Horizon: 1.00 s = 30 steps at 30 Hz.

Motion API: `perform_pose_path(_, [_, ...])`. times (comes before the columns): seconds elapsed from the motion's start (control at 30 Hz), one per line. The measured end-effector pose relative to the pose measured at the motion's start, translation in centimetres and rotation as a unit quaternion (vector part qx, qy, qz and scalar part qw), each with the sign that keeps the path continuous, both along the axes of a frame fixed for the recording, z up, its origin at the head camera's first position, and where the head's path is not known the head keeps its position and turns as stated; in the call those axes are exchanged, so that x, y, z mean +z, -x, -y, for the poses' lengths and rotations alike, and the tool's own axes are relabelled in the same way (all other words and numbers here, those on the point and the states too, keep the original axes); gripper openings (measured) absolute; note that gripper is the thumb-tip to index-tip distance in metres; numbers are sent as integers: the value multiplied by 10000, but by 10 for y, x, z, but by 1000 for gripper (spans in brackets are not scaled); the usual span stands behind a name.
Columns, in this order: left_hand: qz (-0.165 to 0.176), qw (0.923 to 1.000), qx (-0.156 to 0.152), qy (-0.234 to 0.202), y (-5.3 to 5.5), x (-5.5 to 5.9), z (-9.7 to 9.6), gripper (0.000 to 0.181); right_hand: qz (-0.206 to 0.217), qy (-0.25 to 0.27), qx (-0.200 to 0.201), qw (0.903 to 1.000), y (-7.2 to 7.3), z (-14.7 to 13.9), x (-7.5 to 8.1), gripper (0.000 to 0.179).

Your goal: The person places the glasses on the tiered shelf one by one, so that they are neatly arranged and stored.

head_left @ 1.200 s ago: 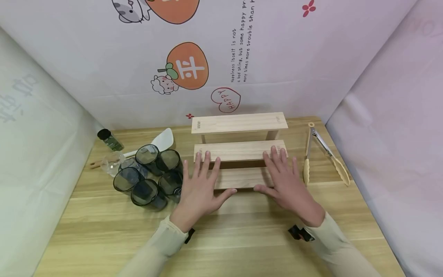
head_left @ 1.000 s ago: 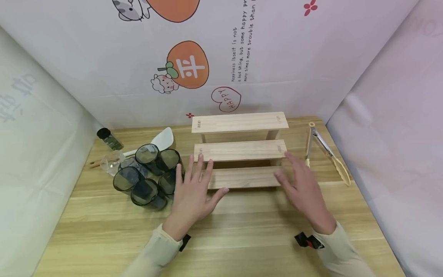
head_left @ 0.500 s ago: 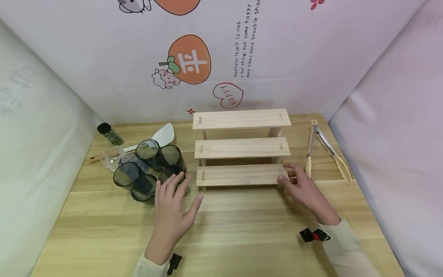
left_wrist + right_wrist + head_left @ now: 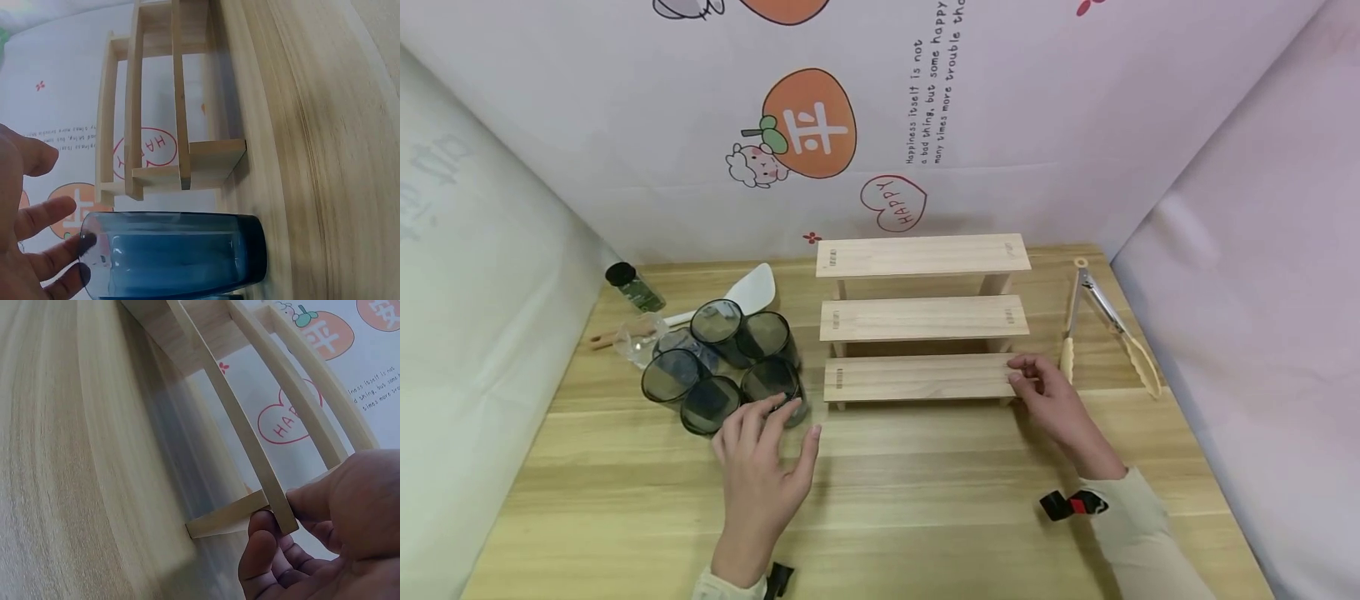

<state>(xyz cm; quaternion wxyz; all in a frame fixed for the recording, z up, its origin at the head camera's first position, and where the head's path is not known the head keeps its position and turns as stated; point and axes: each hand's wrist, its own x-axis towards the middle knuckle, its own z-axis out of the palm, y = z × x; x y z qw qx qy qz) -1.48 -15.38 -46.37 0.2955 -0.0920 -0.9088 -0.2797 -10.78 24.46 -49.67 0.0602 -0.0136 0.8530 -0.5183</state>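
Note:
My right hand pinches the right end of the lowest step of a three-tier wooden shelf. In the right wrist view the thumb lies over the board's end and the fingers curl beneath it. On the left, my left hand is at the nearest right cup of a group of dark tinted cups, its fingers spread and slightly bent. The left wrist view has that blue-grey cup upright on the table, fingertips right at its rim and the thumb apart from it.
Several more tinted cups cluster left of the shelf. Behind them lie a white spatula, a clear glass piece and a black-capped spice jar. Tongs lie right of the shelf. White printed cloth walls the table's back and sides.
Both hands have come off the shelf's middle. The left moved left and down to the cups; the right moved to the lowest step's right end and took hold of it. The shelf stays put.

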Motion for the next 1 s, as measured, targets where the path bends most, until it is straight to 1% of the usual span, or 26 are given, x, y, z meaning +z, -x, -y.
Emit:
perform_pose_path(0.1, [-79,9999,-93,-44,2,-1,0,32,-6,36,5,10000,0,1,0,29])
perform_pose_path(0.23, [-197,9991,-238,-304,2,-2,1,26,33,58,-11,10000,-1,2,2,29])
perform_pose_path(0.33, [-412,9955,-377,-764,2,-5,1,25,39,12,-17,10000,-1,3,3,29])
perform_pose_path(0.4, [-452,9913,-427,-1164,3,-7,0,30,29,11,-11,10000,-1,3,3,29])
perform_pose_path(0.5, [-264,9830,-428,-1765,4,-11,-1,51,20,31,6,10000,-1,4,3,28])
perform_pose_path(0.57, [-40,9786,-442,-2011,7,-13,-3,64,22,58,11,10000,-1,3,4,29])
perform_pose_path(0.63, [169,9749,-480,-2166,9,-15,-5,71,30,56,9,10000,-1,2,4,30])
perform_pose_path(0.73, [395,9714,-511,-2287,14,-16,-7,74,50,55,-24,10000,0,1,3,32])
perform_pose_path(0.8, [522,9687,-466,-2380,18,-16,-9,73,85,61,-59,9999,0,1,1,33])
perform_pose_path(0.87, [537,9655,-427,-2511,22,-18,-9,72,119,83,-93,9999,1,0,1,33])
perform_pose_path(0.9, [532,9638,-426,-2578,24,-18,-9,71,155,115,-102,9998,0,3,6,32])
perform_pose_path(1.0, [493,9617,-424,-2662,29,-21,-8,68,237,206,-108,9994,-5,9,22,31])
